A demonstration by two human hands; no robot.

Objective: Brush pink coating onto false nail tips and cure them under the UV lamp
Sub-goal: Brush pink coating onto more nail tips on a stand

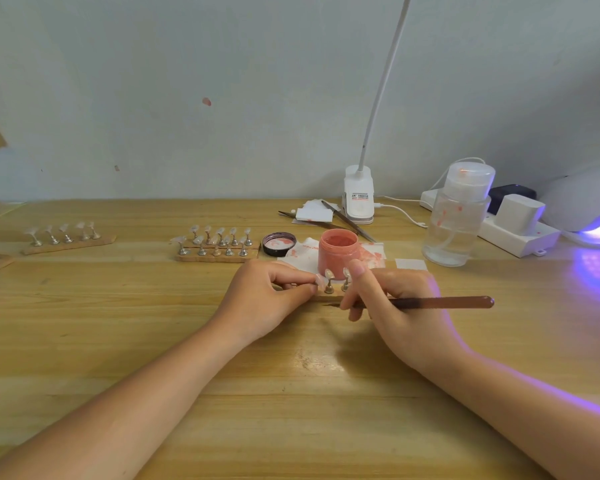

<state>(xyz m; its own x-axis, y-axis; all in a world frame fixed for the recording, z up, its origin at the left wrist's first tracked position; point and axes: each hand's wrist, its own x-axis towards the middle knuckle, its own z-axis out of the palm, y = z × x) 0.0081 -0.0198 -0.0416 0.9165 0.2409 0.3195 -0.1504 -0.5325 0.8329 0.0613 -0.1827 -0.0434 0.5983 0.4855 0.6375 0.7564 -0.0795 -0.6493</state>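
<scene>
Head view, looking down on a wooden tabletop (118,341). Two bare hands meet at the centre over a small wooden strip (328,298), mostly hidden behind them. The left hand (267,299) pinches a clear false nail tip (321,281) at the strip's left end; two more tips on metal stands (337,280) show between the hands. The right hand (392,303) grips a long brown brush (430,302), its bristle end barely visible. Just behind stands one open jar of pink coating (337,248), its black lid (279,243) beside it. Further left sit three more strips of tips (219,242), the farthest cut off and blurred. A white UV lamp (589,206), glowing purple, is cut off at the right edge.
</scene>
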